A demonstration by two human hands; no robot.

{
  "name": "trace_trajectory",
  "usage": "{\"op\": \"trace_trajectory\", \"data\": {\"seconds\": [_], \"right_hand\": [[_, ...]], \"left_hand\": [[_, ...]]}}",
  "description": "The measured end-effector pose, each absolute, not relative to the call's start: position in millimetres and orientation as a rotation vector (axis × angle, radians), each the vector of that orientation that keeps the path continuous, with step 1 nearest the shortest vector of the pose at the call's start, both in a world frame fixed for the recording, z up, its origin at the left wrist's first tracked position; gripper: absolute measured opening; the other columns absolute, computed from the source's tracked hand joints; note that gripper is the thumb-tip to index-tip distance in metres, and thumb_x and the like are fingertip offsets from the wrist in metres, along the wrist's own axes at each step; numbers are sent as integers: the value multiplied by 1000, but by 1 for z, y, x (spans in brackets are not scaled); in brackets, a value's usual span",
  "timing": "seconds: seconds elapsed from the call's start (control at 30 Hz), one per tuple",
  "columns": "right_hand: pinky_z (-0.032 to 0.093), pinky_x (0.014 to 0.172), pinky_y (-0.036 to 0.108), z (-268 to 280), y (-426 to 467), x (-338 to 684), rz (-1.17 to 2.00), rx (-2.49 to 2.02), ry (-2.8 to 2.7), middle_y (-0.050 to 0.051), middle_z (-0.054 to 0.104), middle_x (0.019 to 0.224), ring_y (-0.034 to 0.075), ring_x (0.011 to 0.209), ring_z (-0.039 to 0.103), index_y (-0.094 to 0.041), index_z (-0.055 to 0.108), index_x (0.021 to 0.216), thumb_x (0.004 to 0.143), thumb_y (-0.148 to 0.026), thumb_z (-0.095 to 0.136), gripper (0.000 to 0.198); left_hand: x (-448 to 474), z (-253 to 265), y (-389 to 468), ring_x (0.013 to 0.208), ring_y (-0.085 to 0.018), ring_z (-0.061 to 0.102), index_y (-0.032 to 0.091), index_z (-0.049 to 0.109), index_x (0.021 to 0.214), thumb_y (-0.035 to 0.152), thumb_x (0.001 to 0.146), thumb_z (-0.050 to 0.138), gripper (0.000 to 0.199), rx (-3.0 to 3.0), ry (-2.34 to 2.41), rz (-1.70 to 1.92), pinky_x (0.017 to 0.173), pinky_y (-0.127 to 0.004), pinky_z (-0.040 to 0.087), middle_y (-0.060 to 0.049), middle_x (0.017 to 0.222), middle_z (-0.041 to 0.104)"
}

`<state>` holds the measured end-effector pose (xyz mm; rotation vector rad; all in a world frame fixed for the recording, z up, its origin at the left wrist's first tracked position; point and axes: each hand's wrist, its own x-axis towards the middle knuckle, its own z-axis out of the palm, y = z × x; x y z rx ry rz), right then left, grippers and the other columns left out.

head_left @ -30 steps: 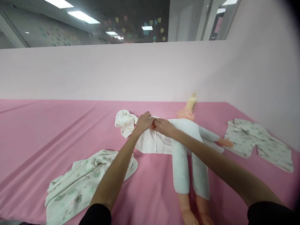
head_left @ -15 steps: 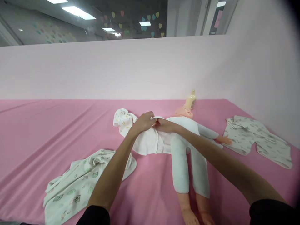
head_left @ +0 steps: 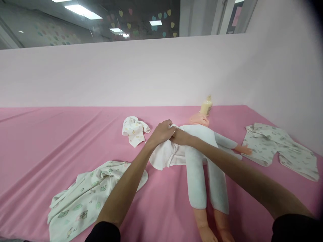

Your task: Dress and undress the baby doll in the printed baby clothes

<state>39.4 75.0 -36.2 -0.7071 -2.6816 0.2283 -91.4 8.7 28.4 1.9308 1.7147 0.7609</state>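
A baby doll (head_left: 195, 171) with a white cloth body and bare plastic feet lies on its back, its head partly showing at the far side. Under it and to its left spreads a white baby shirt (head_left: 161, 158). My left hand (head_left: 161, 131) is closed on the shirt's bunched white fabric at the end of the doll's outstretched arm. Right against it, my right hand (head_left: 181, 137) is closed on the same fabric, fingers curled. The doll's hand on this side is hidden by fabric and my fingers.
A small patterned white garment (head_left: 135, 130) lies crumpled beyond my left hand. Nearer left is a patterned baby top (head_left: 83, 201); patterned baby trousers (head_left: 280, 148) lie right. A lotion bottle (head_left: 206, 106) stands by the wall (head_left: 113, 74). Pink sheet (head_left: 45, 144) covers the surface.
Both hands have shifted slightly right, drawing the white shirt with them and away from the small patterned garment. The doll's hand, glimpsed between my fingers before, is now covered.
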Motion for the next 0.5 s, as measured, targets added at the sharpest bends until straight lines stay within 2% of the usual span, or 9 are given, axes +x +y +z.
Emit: {"op": "trace_trajectory", "data": {"seconds": [0.1,0.2,0.3,0.37,0.43,0.5], "right_hand": [[48,86,38,-26,63,66,197,-683,-2729,11,68,104,23,96,61,-16,66,95,95,-19,39,27],[45,96,43,-25,53,106,47,-904,-2638,11,67,116,27,109,60,-18,63,113,98,-31,41,30],[42,102,46,-33,49,147,-92,-1217,-2414,13,64,125,29,118,56,-17,62,113,97,-36,42,33],[44,100,49,-38,47,166,-62,-1418,-2255,13,63,125,31,117,57,-19,61,112,96,-43,41,35],[45,97,50,-42,46,176,45,-1507,-2175,14,63,125,33,116,58,-20,59,116,96,-49,40,40],[44,98,50,-45,44,178,138,-1478,-2153,17,61,129,35,121,55,-19,56,124,96,-52,40,45]], "left_hand": [[-96,28,11,65,-12,49,19,53,80,35,86,47,18,1896,1713,728,55,-24,31,-2,80,62],[-98,26,14,67,-12,50,19,53,79,37,85,48,20,1916,1705,704,55,-23,31,-1,82,62],[-97,21,19,70,-13,52,19,54,81,41,84,51,22,1894,1767,650,56,-22,32,-2,86,63],[-95,16,25,69,-14,53,20,55,87,47,79,58,28,1833,1782,614,55,-23,33,-2,87,64],[-91,9,36,62,-13,50,19,57,86,46,72,65,31,1779,1734,585,53,-24,31,-2,78,62],[-84,2,51,53,-10,41,17,56,74,35,69,68,23,1764,1671,565,50,-25,26,0,61,52]]}}
